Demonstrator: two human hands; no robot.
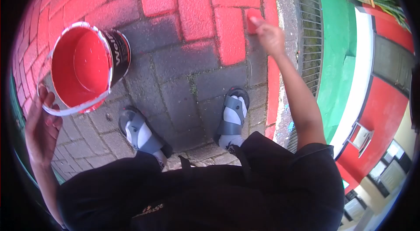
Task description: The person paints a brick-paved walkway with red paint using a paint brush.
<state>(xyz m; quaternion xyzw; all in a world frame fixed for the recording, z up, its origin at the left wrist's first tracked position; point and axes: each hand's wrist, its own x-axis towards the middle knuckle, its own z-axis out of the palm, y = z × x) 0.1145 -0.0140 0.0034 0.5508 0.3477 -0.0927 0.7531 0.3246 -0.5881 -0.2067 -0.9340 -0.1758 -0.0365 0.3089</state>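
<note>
My left hand (43, 119) is at the left, its fingers curled round the white handle of a paint bucket (119, 52). The bucket is tilted, its mouth facing me, with red paint (91, 58) inside and on its walls. At the upper right, my right hand (270, 38) is closed on a paintbrush (253, 20) whose red-coated head touches a paving block beside the red strip. Most of the brush's handle is hidden in the hand. Around it lie red-painted blocks (195, 10), with bare grey blocks (186, 62) nearer my feet.
My sandalled feet (142, 130) stand on grey paving. Along the right run a concrete curb (288, 17) and a metal drain grate (309, 25). Beyond them are a green painted surface (334, 56) and a red wall (380, 113).
</note>
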